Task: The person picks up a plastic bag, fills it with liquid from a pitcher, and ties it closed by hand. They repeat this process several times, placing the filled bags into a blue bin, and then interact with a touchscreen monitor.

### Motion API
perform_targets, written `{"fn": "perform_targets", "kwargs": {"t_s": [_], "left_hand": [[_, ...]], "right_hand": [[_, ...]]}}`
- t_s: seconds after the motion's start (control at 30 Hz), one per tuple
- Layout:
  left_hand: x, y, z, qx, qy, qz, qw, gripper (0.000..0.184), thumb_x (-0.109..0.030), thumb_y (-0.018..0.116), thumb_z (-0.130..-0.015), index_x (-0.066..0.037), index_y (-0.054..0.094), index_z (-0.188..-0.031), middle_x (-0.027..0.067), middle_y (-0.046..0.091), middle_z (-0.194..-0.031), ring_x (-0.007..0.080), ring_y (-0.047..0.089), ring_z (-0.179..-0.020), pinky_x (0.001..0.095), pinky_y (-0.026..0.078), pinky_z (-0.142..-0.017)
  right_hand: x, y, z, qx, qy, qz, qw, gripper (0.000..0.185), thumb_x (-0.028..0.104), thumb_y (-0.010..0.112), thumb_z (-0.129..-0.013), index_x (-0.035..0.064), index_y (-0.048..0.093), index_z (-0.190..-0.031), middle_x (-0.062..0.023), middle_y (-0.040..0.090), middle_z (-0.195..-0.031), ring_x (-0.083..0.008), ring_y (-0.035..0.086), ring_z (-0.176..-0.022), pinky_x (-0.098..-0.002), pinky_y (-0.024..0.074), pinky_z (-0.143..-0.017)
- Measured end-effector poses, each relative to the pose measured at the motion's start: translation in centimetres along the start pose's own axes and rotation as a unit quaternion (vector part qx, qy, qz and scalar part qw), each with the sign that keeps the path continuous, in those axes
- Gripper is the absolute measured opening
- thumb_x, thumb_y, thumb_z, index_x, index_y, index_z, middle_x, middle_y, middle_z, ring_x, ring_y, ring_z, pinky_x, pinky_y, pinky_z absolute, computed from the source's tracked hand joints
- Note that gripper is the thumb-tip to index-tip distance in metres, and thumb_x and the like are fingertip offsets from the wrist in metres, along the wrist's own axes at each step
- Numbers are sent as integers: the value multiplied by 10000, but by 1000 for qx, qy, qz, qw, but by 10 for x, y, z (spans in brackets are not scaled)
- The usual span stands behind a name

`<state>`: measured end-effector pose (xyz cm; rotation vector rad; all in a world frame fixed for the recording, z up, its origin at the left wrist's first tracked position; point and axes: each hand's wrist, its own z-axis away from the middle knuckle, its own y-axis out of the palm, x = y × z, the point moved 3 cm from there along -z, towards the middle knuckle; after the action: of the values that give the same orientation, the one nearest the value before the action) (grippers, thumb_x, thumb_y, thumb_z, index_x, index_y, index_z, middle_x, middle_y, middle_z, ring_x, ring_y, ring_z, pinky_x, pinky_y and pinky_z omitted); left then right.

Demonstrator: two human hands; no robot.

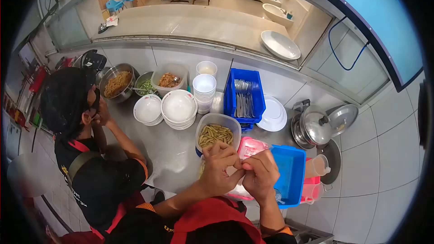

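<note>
My left hand [220, 167] and my right hand [261, 175] meet at the fingertips, thumbs and forefingers pinched together. Whatever lies between the fingertips is too small to make out. Just behind my left hand stands a clear plastic container [236, 125] filled with short green-brown pieces [215, 135]. A pink and white package [250, 147] lies behind and beneath my hands, partly hidden by them. To the right of my right hand is an empty-looking blue tray [291, 171].
A co-worker [90, 153] stands at the left. Stacked bowls [179, 107], cups [204, 86], a blue cutlery basket [250, 94], white plates [272, 115] and a lidded pot [315, 126] line the steel counter [169, 153]. Bowls of food [118, 82] are at the back left; pink pitchers [316, 166] stand right.
</note>
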<state>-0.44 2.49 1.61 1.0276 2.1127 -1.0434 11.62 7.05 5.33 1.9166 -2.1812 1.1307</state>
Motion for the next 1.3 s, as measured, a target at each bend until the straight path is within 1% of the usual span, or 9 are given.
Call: {"fn": "perform_targets", "kwargs": {"t_s": [0.2, 0.3, 0.47, 0.53, 0.73, 1.0, 1.1, 1.13, 1.3], "left_hand": [[8, 29, 13, 28, -60, 22, 998, 159, -197, 778, -694, -150, 627, -708, -46, 583, -855, 192, 483, -960, 411, 247, -852], [7, 37, 16, 70, -54, -17, 996, 180, -234, 786, -702, -163, 674, -823, -13, 587, -884, 213, 485, -956, 421, 261, -845], [5, 52, 1, 29, 13, 90, 995, 631, -245, 828, -676, -66, 566, -1221, 108, 577, -1119, 318, 506, -1089, 431, 345, -973], [8, 41, 5, 97, -111, 125, 981, 671, -176, 799, -714, -53, 508, -1305, 74, 566, -1130, 227, 502, -1049, 359, 370, -936], [49, 19, 22, 130, -224, 152, 954, 580, -159, 727, -818, -74, 489, -1340, 55, 540, -1165, 147, 495, -1022, 307, 375, -900], [65, 9, 30, 137, -249, 199, 938, 516, -130, 649, -895, -44, 452, -1364, 57, 506, -1207, 136, 496, -1042, 280, 411, -905], [70, 8, 33, 128, -262, 219, 931, 497, -130, 660, -888, -34, 473, -1339, 62, 523, -1201, 135, 509, -1035, 285, 409, -910], [73, 7, 34, 117, -268, 229, 929, 498, -140, 684, -873, -29, 491, -1319, 67, 543, -1192, 133, 516, -1027, 290, 404, -913], [82, 4, 40, 121, -273, 230, 926, 460, -137, 672, -883, -27, 505, -1297, 62, 552, -1185, 131, 523, -1039, 282, 411, -898]], "right_hand": [[-13, -10, 20, -49, 38, 18, 998, 148, -121, 624, -661, 14, 574, -694, -84, 567, -664, -240, 534, -601, -320, 414, -520], [-25, -24, 35, -37, 99, 49, 993, 101, -86, 613, -730, 8, 587, -705, -125, 561, -667, -294, 539, -601, -361, 423, -528], [-56, -87, 52, 8, 219, 90, 972, 117, 33, 571, -876, -12, 615, -777, -174, 587, -714, -335, 587, -633, -390, 453, -567], [-58, -111, 61, 21, 278, 119, 953, 119, 59, 591, -883, -16, 632, -800, -159, 620, -718, -304, 614, -649, -361, 477, -589], [-117, -150, 121, -26, 387, 158, 908, 217, 141, 598, -929, -30, 654, -808, -124, 641, -662, -190, 618, -589, -311, 474, -564], [-151, -149, 217, -110, 480, 195, 848, 296, 212, 553, -981, -22, 671, -843, -51, 622, -647, -102, 554, -575, -263, 451, -550], [-129, -141, 225, -87, 503, 214, 833, 299, 208, 561, -974, -23, 671, -819, -54, 623, -652, -97, 555, -586, -263, 452, -559], [-121, -139, 225, -90, 514, 222, 823, 249, 156, 593, -941, -35, 670, -801, -147, 638, -652, -181, 597, -559, -320, 463, -556], [-92, -125, 242, 53, 545, 146, 824, 270, 219, 598, -954, -18, 684, -858, -75, 634, -685, -122, 579, -660, -285, 467, -618]]}}
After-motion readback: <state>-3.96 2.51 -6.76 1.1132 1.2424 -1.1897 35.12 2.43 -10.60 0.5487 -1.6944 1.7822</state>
